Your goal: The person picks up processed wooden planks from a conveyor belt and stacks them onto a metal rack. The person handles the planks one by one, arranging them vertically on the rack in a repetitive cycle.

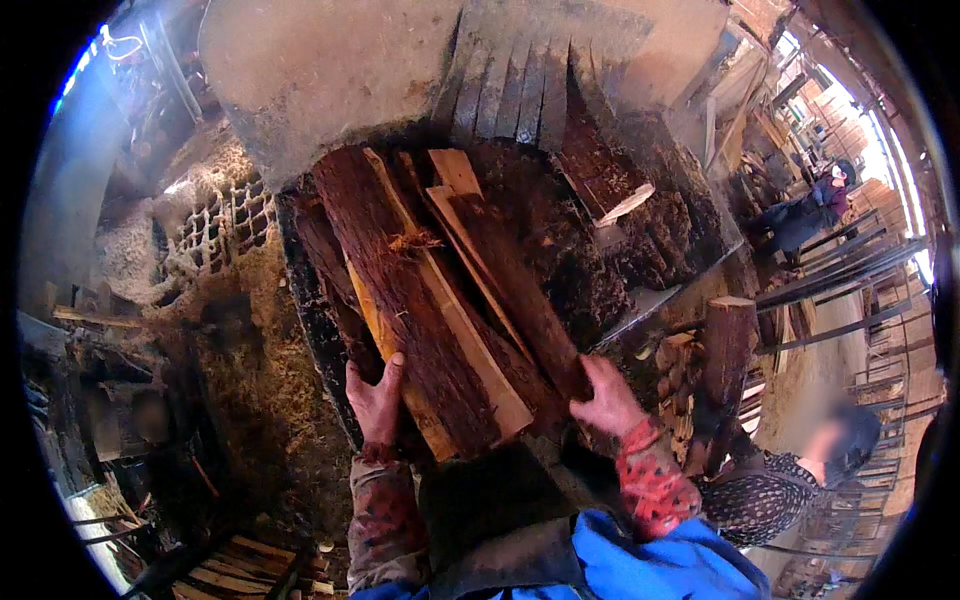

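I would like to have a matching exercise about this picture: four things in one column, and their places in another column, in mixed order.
Things:
1. left hand
2. right hand
3. thick log
4. loose fibre tuft

Places:
A. on top of the bark-covered pieces
B. at the near end of the narrower brown board
C. at the left side of the bark-covered pieces
D. to the right of both hands

Right pairs: 1-C, 2-B, 3-D, 4-A.

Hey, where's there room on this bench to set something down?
Likeliest is the stretch of bench right of the bark-covered slabs and nearer than the cut wood piece, bordered by the bench's right edge; dark debris litters it, so it isn't truly bare. Crowded: between the left hand and right hand, where slabs lie side by side.
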Action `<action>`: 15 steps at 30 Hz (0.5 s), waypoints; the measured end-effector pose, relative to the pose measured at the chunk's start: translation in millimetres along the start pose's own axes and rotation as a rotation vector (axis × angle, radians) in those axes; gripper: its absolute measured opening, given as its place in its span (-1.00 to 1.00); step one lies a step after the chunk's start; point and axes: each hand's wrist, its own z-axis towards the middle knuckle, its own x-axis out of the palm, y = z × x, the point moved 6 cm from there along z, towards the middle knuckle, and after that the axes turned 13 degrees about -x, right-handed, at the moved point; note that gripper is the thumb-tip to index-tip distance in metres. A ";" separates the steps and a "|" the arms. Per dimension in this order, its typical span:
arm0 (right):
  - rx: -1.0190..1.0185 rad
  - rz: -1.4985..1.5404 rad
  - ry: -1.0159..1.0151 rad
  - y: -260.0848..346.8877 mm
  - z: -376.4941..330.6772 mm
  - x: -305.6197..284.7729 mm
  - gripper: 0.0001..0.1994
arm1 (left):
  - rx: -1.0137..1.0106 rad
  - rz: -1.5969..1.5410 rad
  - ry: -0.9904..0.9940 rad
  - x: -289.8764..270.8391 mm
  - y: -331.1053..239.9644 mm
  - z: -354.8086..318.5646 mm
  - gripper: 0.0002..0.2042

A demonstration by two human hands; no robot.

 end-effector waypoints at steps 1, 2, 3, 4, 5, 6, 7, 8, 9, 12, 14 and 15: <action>-0.015 -0.162 0.036 12.9 -13.2 10.2 -0.08 | 0.002 0.000 0.015 -1.0 -2.2 0.5 -0.08; -0.027 -0.328 0.068 26.2 -19.8 16.4 0.00 | 0.006 -0.003 0.037 0.2 -4.6 1.7 -0.09; -0.008 -0.265 0.030 28.9 -21.9 22.6 0.03 | 0.010 -0.001 0.060 0.1 -4.8 1.8 -0.09; 0.012 -0.202 -0.006 28.8 -23.1 29.7 0.06 | 0.012 -0.013 0.060 -0.1 -0.7 3.1 -0.09; 0.025 -0.141 -0.050 26.7 -22.2 33.1 0.09 | 0.022 -0.030 0.056 0.1 3.5 6.6 -0.09; 0.018 -0.119 -0.076 23.4 -21.9 35.4 0.08 | 0.032 -0.047 0.053 0.2 7.2 9.4 -0.09; 0.010 -0.098 -0.102 19.5 -22.0 37.3 0.06 | 0.039 -0.048 0.047 -0.4 11.1 11.7 -0.10; 0.005 -0.077 -0.126 21.4 -20.6 34.6 0.04 | 0.043 -0.049 0.041 -0.5 11.6 12.5 -0.12; 0.004 -0.012 -0.118 21.7 -20.2 32.1 0.00 | 0.046 -0.050 0.035 -1.2 12.1 12.7 -0.14; -0.021 0.171 -0.114 23.3 -13.3 12.4 -0.12 | 0.001 -0.162 0.130 2.5 1.9 1.8 -0.19; -0.074 0.279 -0.136 26.6 -5.0 -2.9 -0.17 | 0.062 -0.176 0.118 -1.1 11.8 10.6 -0.26; -0.079 0.322 -0.155 27.4 1.5 -14.3 -0.24 | 0.091 -0.182 0.117 0.3 7.3 10.3 -0.30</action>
